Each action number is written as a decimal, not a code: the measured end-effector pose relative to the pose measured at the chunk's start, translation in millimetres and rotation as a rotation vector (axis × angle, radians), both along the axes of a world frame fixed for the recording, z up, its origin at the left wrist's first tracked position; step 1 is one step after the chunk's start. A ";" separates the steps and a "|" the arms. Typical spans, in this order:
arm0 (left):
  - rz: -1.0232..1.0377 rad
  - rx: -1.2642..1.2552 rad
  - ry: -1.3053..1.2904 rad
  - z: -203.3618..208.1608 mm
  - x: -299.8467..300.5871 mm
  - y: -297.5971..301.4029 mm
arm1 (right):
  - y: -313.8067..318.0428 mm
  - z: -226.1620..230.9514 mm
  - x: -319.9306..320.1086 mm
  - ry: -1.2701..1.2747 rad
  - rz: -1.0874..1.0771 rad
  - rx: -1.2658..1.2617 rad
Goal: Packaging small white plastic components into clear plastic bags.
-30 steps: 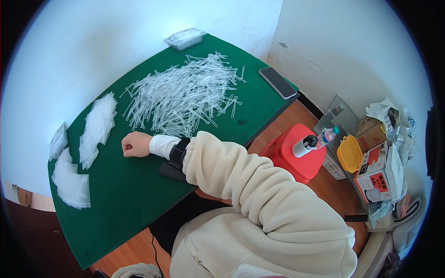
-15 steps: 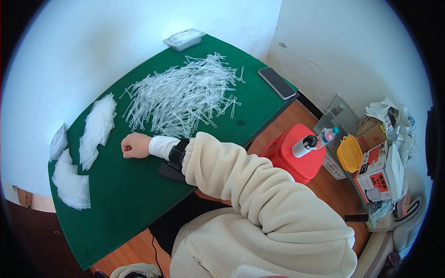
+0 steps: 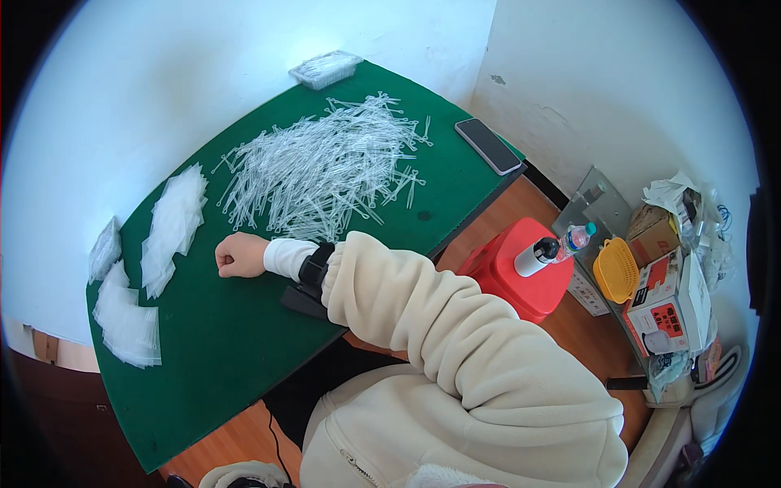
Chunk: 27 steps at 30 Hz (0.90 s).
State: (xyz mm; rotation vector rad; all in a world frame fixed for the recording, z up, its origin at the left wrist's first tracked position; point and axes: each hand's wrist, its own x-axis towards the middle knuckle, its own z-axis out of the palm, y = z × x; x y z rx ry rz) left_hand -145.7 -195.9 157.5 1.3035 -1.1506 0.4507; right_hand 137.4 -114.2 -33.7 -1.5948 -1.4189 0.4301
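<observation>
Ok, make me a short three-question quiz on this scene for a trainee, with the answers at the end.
1. Multiple choice: where does the phone lie?
A) on the floor
B) on the green table
C) inside a cardboard box
2. True or false: the right hand is curled rather than spread flat.
3. Which lies farther left in the picture: the pile of clear plastic pieces or the translucent plastic bags?

Key:
1. B
2. True
3. The translucent plastic bags
</observation>
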 end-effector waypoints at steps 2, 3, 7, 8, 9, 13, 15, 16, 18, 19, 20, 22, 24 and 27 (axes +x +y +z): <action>-0.023 0.004 0.001 -0.8 2.8 1.3 | -0.7 0.7 0.0 0.011 0.001 0.001; -0.045 0.008 0.003 -1.2 4.6 1.7 | -1.2 1.0 0.3 0.011 -0.001 0.002; -0.122 0.021 0.009 -2.2 12.2 2.5 | -2.2 0.9 0.4 0.012 -0.002 -0.013; -0.133 0.024 0.011 -2.3 13.6 3.2 | -0.9 0.1 0.4 -0.003 -0.002 0.008; -0.132 0.025 0.016 -2.5 14.6 3.3 | 1.5 -0.8 -2.2 -0.013 0.008 0.028; -0.126 0.056 0.121 -7.5 22.3 18.0 | 8.2 -3.1 -4.6 -0.058 0.042 0.065; -0.008 -0.019 0.215 -28.2 20.7 34.1 | 9.4 -0.1 -6.5 -0.083 0.057 0.073; 0.102 -0.127 0.224 -43.6 28.7 32.1 | -3.4 -11.2 11.0 -0.078 0.025 0.091; 0.469 -0.187 0.244 -39.1 22.6 13.8 | 2.2 -12.4 9.4 -0.045 0.060 0.064; 0.520 -0.115 0.137 -33.2 25.8 13.2 | 1.5 -10.3 8.6 -0.012 0.061 0.053; 0.564 -0.035 0.035 -26.5 26.6 15.1 | 3.1 -7.9 7.8 -0.012 0.077 0.032; 0.596 0.051 0.016 -11.9 19.1 15.6 | 1.7 -4.6 10.6 0.024 0.086 -0.011; 0.598 0.137 -0.006 -8.1 16.1 19.8 | 4.6 -3.2 8.0 0.067 0.120 -0.037; 0.445 0.129 -0.359 -12.3 25.3 23.2 | 3.2 -0.1 4.2 0.100 0.105 -0.102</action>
